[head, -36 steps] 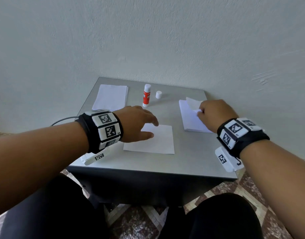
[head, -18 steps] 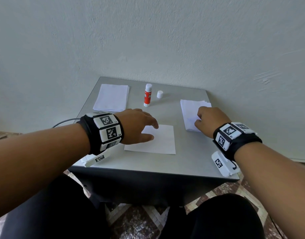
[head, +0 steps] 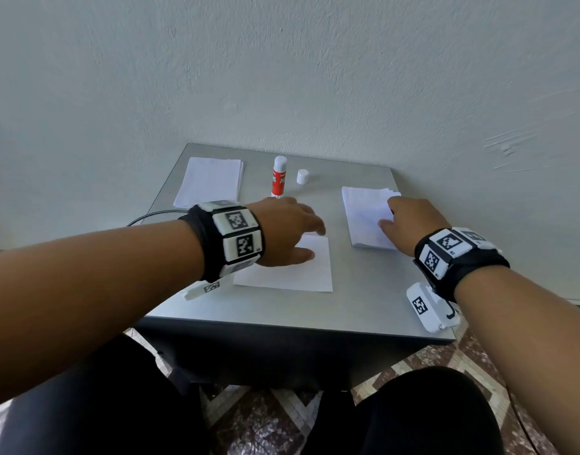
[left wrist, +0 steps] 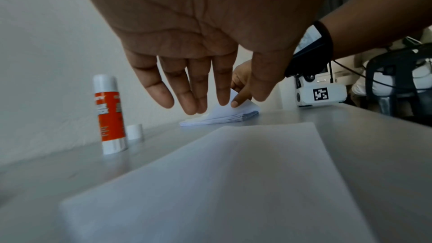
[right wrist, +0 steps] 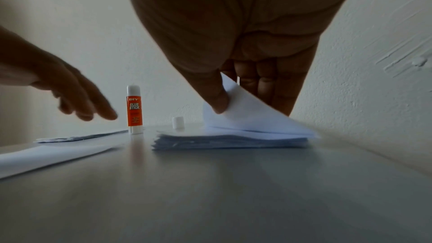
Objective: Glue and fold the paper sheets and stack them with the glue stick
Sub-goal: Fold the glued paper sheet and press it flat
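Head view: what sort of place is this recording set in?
Probably a plain room in a home or office, set up for paper craft: a small grey metal table against a bare pale plastered wall, over a patterned tiled floor.

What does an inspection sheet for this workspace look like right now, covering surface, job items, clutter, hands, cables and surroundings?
Surface: grey table, against a wall.
Job's things: glue stick upright, uncapped, its cap beside it; single paper sheet near the front; paper stack at right; second paper pile at back left.
Clutter: nothing seen.
Hands: left hand open, fingers straight, above the single sheet; right hand pinches the top sheet of the right stack, lifting one edge.
Cables: black cable off the table's left edge.
Surroundings: pale plaster wall; patterned tile floor.
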